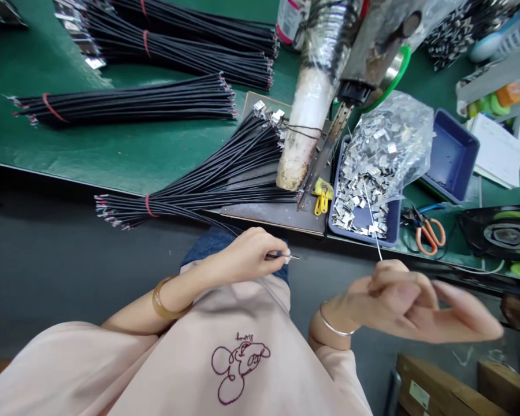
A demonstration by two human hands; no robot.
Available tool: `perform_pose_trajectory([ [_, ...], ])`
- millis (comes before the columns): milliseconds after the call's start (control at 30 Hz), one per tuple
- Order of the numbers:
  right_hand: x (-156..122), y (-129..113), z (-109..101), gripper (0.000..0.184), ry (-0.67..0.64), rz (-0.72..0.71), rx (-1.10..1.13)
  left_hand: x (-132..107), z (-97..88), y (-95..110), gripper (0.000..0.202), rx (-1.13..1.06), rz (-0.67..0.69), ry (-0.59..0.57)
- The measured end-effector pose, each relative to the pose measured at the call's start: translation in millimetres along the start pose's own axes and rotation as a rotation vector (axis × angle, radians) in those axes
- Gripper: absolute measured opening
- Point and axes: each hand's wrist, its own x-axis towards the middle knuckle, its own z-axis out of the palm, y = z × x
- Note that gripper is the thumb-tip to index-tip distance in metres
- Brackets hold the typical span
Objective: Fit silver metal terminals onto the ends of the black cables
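Note:
My left hand, closed, pinches a thin black cable near its end, just below the table edge. The cable's tip pokes out past my fingertips. That cable runs back to a bundle of black cables tied with a red band, several of them ending in metal connectors. My right hand is closed on a thin silvery wire, which slants up over a blue tray of small metal connector shells. The right fingers are partly blurred.
A white, plastic-wrapped tube and a metal bracket hang over the work board. Yellow cutters, orange-handled pliers, another blue tray and a green-rimmed spool stand around. More cable bundles lie left.

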Motion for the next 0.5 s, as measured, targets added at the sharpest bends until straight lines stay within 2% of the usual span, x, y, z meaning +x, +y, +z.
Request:
perform_pose_trajectory([
  [33, 4.0, -0.8, -0.8, 0.011, 0.086, -0.016, -0.013, -2.6, 2.5, -3.1, 0.022, 0.010, -0.003, 0.012],
  [67, 7.9, 1.2, -0.8, 0.012, 0.088, 0.014, -0.036, -4.7, 5.0, -6.0, 0.021, -0.009, -0.011, 0.052],
  [167, 19.7, 24.6, 1.6, 0.009, -0.256, 0.197, -0.188, -7.4, 8.6, -11.3, 0.012, -0.137, -0.010, 0.271],
  [200, 23.9, 36.6, 3.0, 0.012, -0.313, 0.199, -0.264, -6.7, 7.4, -12.0, 0.011, -0.147, 0.016, 0.370],
  [267, 32.3, 60.4, 7.4, 0.014, -0.382, 0.169, -0.390, -2.4, 0.8, -12.5, 0.011, -0.034, 0.113, 0.581],
  [333, 40.0, 78.4, 15.2, 0.011, -0.455, 0.144, -0.491, 5.3, -9.4, -13.4, 0.012, 0.220, 0.209, 0.759],
  [400, 46.0, 87.9, 24.9, 0.009, -0.532, 0.124, -0.551, 14.6, -19.2, -15.5, 0.012, 0.484, 0.207, 0.772],
  [500, 50.9, 90.8, 35.8, 0.011, -0.608, 0.114, -0.576, 25.0, -26.5, -20.6, 0.014, 0.695, 0.136, 0.635],
])
